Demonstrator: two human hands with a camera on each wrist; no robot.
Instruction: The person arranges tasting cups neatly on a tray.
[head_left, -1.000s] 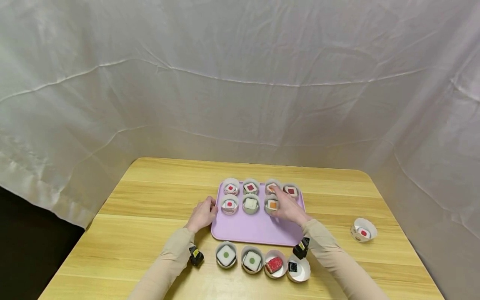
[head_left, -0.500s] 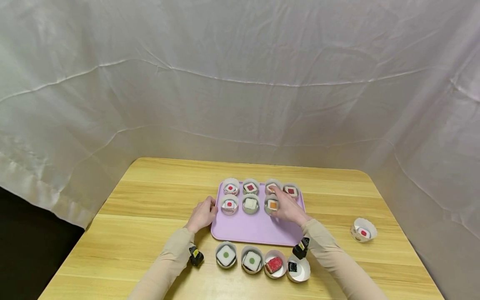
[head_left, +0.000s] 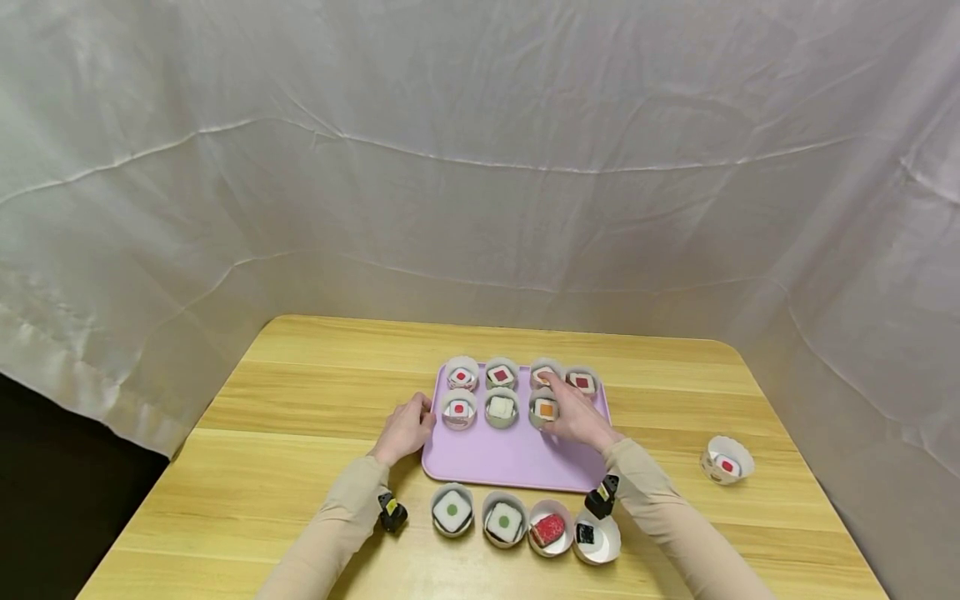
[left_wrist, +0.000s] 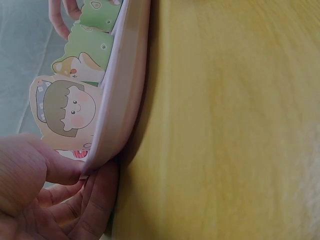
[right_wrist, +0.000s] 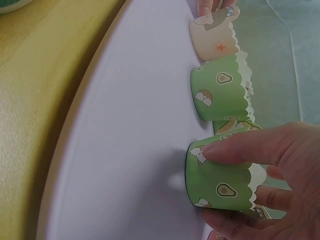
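A lilac tray (head_left: 487, 458) carries two rows of paper cups with scalloped rims, each holding a sushi-like piece. My left hand (head_left: 407, 427) grips the tray's left edge. In the left wrist view, that thumb (left_wrist: 65, 167) lies on the rim and the fingers are below it. My right hand (head_left: 577, 417) holds a green paper cup (right_wrist: 215, 175) at the right end of the nearer row, thumb on one side and fingers on the other. An orange-centred sushi piece (head_left: 546, 408) sits in that cup. Beside it stands another green cup (right_wrist: 220, 87).
In front of the tray stand several more cups: two with green-dotted pieces (head_left: 452, 508), one with a red-topped piece (head_left: 547, 529), one with a black-wrapped piece (head_left: 585, 534). A lone cup (head_left: 727, 461) stands far right. Pale curtains (head_left: 480, 208) enclose the wooden table (head_left: 300, 400).
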